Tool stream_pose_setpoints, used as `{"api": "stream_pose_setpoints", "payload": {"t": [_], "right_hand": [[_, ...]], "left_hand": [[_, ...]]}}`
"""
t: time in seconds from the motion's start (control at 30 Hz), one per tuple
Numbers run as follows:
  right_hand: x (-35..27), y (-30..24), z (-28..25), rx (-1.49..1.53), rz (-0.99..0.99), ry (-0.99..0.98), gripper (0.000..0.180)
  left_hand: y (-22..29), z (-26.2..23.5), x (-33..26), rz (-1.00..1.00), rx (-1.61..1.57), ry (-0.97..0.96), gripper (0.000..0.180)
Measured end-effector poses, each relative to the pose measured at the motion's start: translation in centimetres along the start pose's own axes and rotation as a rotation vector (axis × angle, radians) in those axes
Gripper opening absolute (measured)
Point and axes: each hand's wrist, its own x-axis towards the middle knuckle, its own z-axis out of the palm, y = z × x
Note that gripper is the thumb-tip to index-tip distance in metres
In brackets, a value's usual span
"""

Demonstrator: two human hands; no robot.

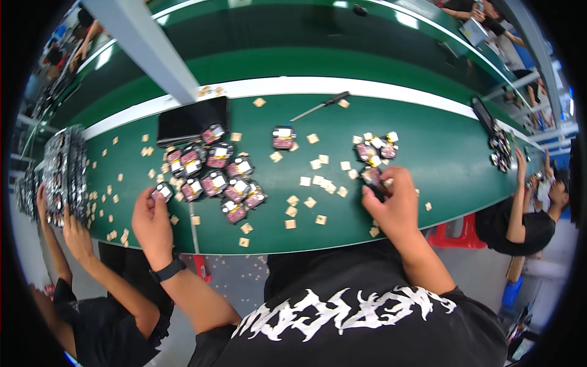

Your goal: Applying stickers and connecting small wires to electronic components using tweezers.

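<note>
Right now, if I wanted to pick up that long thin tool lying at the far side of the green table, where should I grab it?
Probably by the thick dark handle end of the long thin tool, reaching from above. It lies flat on the green table with bare space around the handle; the pale shaft end looks too thin to grip well.

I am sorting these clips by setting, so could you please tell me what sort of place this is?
Most likely a factory assembly line: a long green bench strewn with small dark parts and tan squares, with other workers alongside handling the same parts.
</note>
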Motion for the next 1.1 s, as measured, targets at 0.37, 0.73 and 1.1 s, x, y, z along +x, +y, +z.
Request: {"api": "stream_pose_setpoints", "payload": {"t": [0.37,0.73,1.1], "right_hand": [[-1.8,-3.3,-2.1,0.327,-0.277,-0.155,0.045],[-1.2,-0.6,-3.6,0.463,-0.436,-0.493,0.025],[-0.8,0.3,-5.2,0.542,-0.051,-0.394,0.016]], "left_hand": [[11.1,8.6,-10.3,0.273,-0.403,-0.437,0.037],[12.6,13.4,-12.7,-0.476,-1.301,-1.441,0.067],[14.0,15.1,-14.2,-0.457,-1.060,-1.171,0.033]]}}
